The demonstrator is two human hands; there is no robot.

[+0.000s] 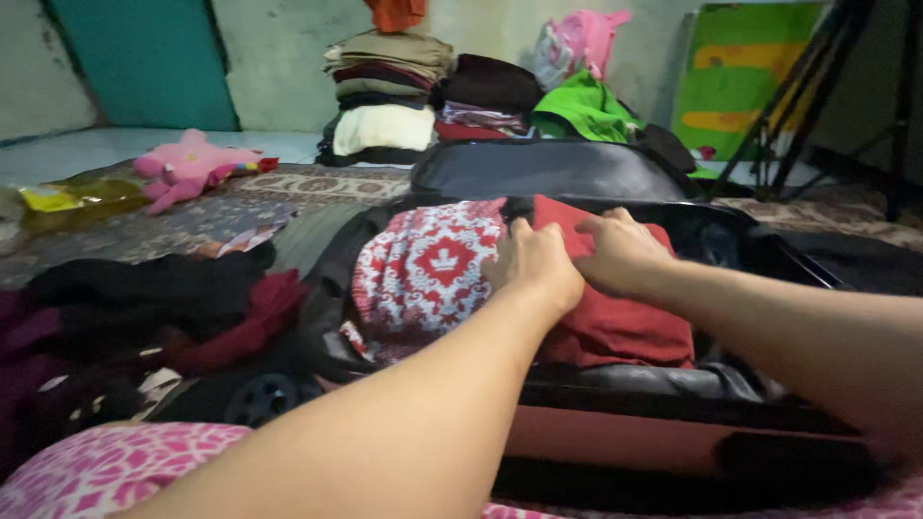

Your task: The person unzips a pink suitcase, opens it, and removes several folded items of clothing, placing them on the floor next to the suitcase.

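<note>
both hands are down in an open black suitcase [769, 259] on the floor. the left hand [535, 264] lies palm down with fingers together, pressing on the seam where a red and white patterned cloth [423, 269] meets a dark red cloth [615, 322]. the right hand [621, 252] sits just beside it, almost touching, fingers curled onto the top edge of the dark red cloth, though i can't tell if it's really pinching the fabric or just pushing on it. the two cloths lie side by side inside the suitcase, patterned one on the left, red one on the right, both folded flat. the suitcase lid [548, 171] stands up behind them. left of the suitcase there's a heap of dark clothes [144, 298] with some maroon in it, and a small wheel [260, 396] of the suitcase shows near the bottom. further back on the rug [317, 183] lies a pink plush toy [192, 163], and against the wall there's a stack of folded clothes [385, 96], next to a green garment [582, 111] and something pink [582, 43] on top of that. a green and yellow mat [745, 72] leans on the wall at the right, with black tripod legs [808, 96] in front of it. pink patterned fabric [106, 466] fills the bottom corner, close to the camera.
</note>
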